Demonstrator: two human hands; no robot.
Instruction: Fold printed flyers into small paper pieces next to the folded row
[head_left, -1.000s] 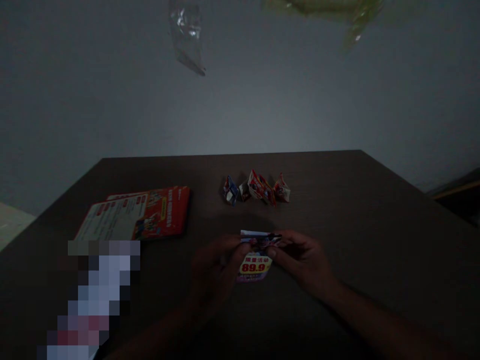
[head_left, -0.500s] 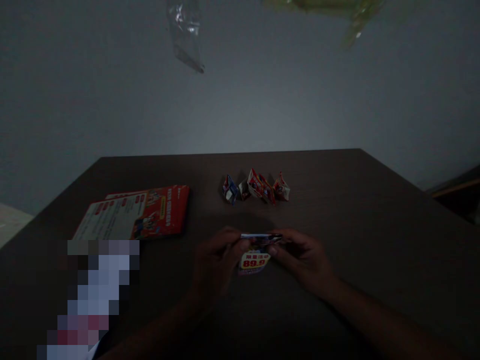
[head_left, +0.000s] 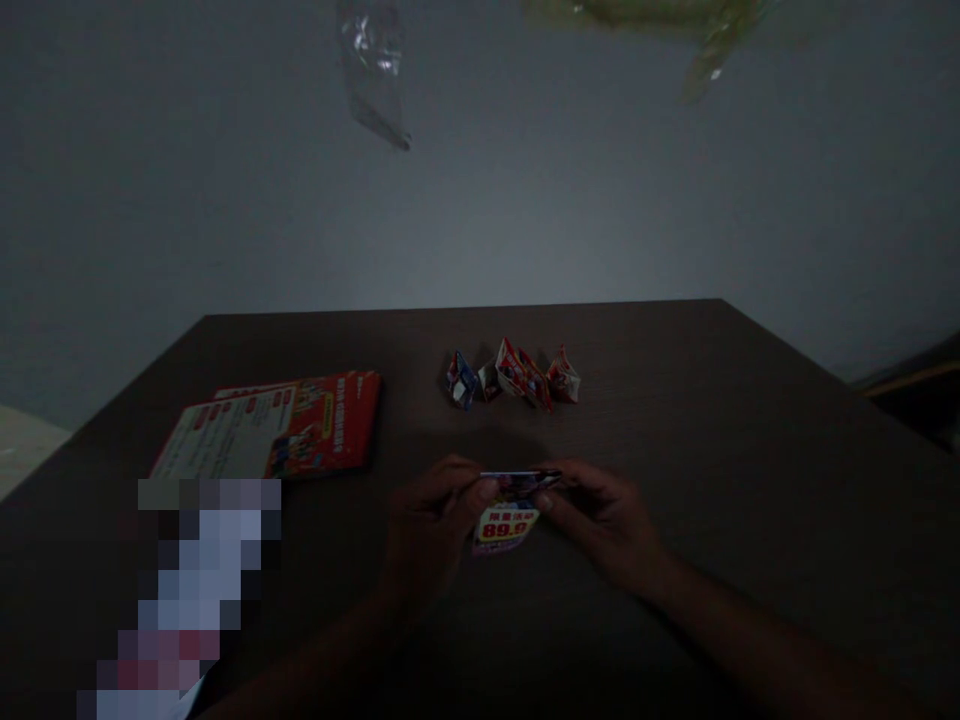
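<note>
Near the front middle of the table, my left hand [head_left: 429,525] pinches the left side of a folded printed paper [head_left: 506,530]. My right hand [head_left: 615,518] grips its right side, thumb on top. Yellow and red print with "89.9" shows on the part that hangs towards me. The upper part is folded to a flat edge between the thumbs; its far side is hidden. Beyond the hands stand several small folded paper pieces, among them a blue one [head_left: 460,380] at the left, a red one [head_left: 510,368] and a red-and-white one [head_left: 563,376].
A stack of red and white printed sheets [head_left: 330,425] lies on the left of the dark table [head_left: 720,400]. Blurred-out blocks cover the area at the lower left. A clear plastic bag [head_left: 375,75] and yellowish plastic [head_left: 675,15] are on the wall behind.
The hanging part of the paper has swung slightly down and left. Both hands keep their hold and have hardly moved.
</note>
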